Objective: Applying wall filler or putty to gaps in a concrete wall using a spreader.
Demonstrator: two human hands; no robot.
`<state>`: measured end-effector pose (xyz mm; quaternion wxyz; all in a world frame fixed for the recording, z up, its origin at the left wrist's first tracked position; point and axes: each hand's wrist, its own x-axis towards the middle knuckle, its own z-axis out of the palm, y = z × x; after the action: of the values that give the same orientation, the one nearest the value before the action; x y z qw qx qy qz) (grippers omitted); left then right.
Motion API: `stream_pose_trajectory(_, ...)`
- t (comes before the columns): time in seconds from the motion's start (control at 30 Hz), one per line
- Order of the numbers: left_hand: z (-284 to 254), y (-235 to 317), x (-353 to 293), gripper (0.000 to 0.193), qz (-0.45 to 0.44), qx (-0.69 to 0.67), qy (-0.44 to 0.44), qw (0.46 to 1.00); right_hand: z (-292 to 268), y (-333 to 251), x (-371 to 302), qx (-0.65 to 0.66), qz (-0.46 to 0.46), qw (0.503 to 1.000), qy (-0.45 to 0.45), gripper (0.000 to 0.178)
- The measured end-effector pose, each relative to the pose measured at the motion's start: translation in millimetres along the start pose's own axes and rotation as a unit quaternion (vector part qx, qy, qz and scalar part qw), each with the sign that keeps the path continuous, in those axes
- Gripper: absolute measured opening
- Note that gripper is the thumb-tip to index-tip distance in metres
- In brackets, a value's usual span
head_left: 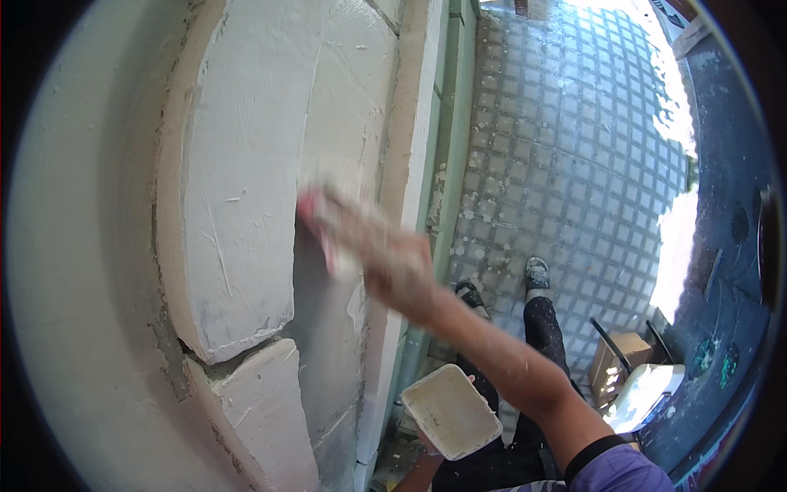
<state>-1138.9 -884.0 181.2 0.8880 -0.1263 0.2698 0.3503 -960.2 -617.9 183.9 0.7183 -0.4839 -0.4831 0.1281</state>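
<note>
My right hand [402,262] reaches up to the wall and is smeared by motion. Its fingers are closed round a flat, pink-edged spreading tool [316,217], too blurred to name exactly. The tool lies against or very near a raised wall panel [246,164] coated in off-white filler with ridges and scratches. Below the tool runs a bare grey strip [328,344]. Low down near my body, my left hand [427,444] holds a cream rectangular tub [428,387] from beneath and the side; only bits of its fingers show. Whitish residue coats the tub's inside.
A gap [238,361] splits the panel from a lower block [275,394]. Green trim [449,148] edges the wall. My shoes [537,272] stand on spattered grid-patterned paving [566,148]. At the right are a cardboard box [619,361], a white chair-like item [656,385] and a dark panel [738,271].
</note>
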Motion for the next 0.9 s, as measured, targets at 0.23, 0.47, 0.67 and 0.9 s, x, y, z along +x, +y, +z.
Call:
stream_pose_trajectory(0.23, -1.3, -2.4, 9.6, 0.119, -0.027, 0.006, -0.004, 1.000, -51.5, -6.3, -17.9, 0.030, -0.054, 0.997, -0.041, 0.034)
stream_pose_trajectory(0.47, -74.7, 29.0, 19.8, 0.117, -0.087, 0.336, -0.334, 0.876, -45.3, 72.1, 94.4, -0.106, -0.032, 0.988, 0.106, 0.036)
stream_pose_trajectory(0.67, -24.8, 7.3, -4.7, 0.120, -0.045, 0.043, 0.074, 0.995, -27.6, 13.3, -2.9, 0.023, 0.020, 0.997, -0.068, 0.070)
stream_pose_trajectory(0.9, -31.1, 8.0, -1.0, 0.123, -0.034, 0.051, 0.044, 0.997, -50.5, 35.7, 22.4, 0.013, 0.002, 0.997, 0.077, 0.034)
